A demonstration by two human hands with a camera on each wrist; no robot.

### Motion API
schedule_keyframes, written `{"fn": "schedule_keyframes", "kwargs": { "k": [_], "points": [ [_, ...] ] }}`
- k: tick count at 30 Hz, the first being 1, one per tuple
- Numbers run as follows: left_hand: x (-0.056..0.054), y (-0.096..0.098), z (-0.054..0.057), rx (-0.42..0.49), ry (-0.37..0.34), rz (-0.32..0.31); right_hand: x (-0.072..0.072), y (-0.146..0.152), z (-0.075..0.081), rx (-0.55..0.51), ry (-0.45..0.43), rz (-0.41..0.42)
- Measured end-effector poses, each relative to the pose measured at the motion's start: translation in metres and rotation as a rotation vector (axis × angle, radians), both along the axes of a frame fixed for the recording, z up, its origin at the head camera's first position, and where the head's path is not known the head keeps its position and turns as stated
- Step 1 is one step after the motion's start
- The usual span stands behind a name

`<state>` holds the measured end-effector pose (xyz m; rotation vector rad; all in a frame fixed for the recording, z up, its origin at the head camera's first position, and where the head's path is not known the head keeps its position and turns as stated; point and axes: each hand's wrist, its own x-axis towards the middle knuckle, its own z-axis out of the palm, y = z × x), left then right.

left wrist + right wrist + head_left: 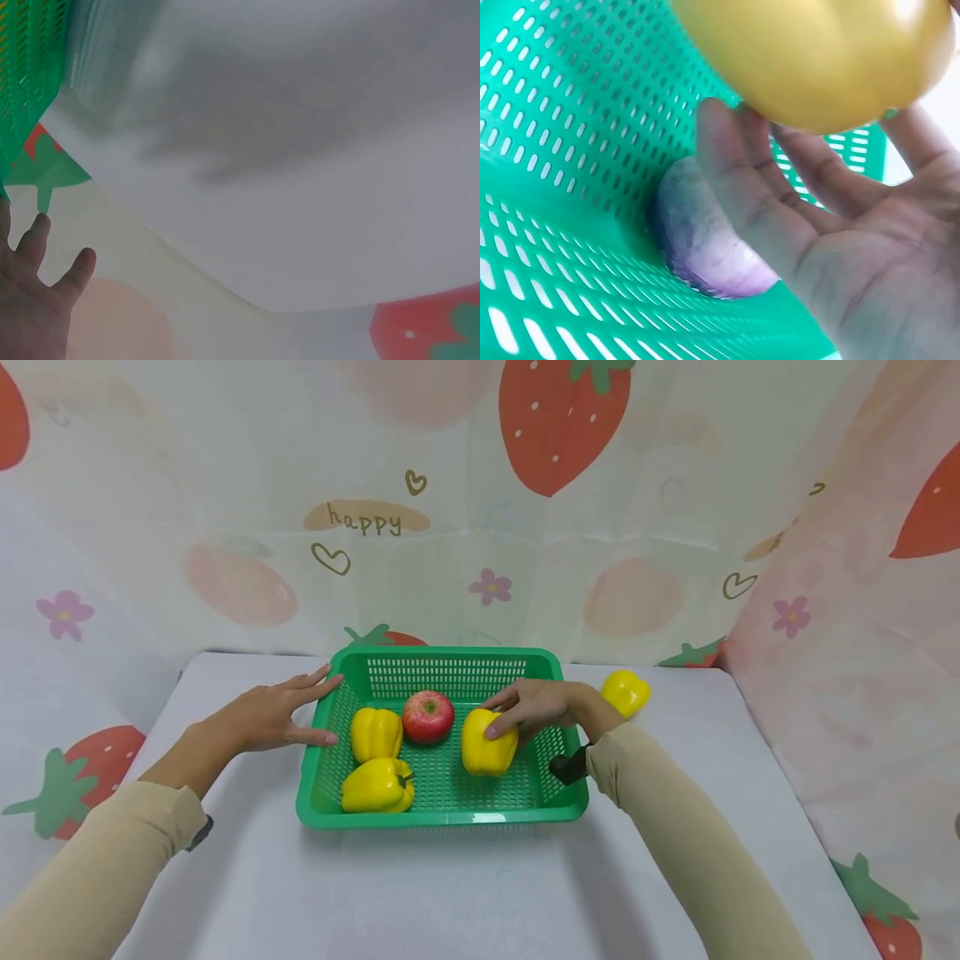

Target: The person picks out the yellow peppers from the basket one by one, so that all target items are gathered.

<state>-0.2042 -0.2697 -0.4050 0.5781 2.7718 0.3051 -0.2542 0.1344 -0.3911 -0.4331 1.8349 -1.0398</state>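
Observation:
In the head view my right hand [534,703] grips a yellow bell pepper [487,745] inside the green basket [442,817], toward its right side. The right wrist view shows the fingers curled around that pepper [817,60]. Below it sits a round purple-and-white thing [709,232], hidden by the hand in the head view. My left hand [272,714] rests at the basket's left rim with its fingers spread and extended. Two more yellow bell peppers [377,735] lie along the basket's left side, with a red apple [428,717] beside them.
Another yellow bell pepper [626,692] lies on the white table [442,902], outside the basket and behind the right wrist. A strawberry-printed curtain [465,527] stands close behind the table's far edge.

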Motion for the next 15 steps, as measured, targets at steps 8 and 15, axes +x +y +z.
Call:
{"fn": "schedule_keyframes", "kwargs": {
  "k": [8, 15],
  "points": [
    [0.000, 0.000, -0.001, -0.004, 0.005, 0.001, 0.000, 0.008, 0.010, -0.107, 0.074, -0.180],
    [0.000, 0.000, -0.002, -0.001, 0.012, -0.001, -0.001, 0.024, 0.024, -0.142, 0.188, -0.299]
  ]
}}
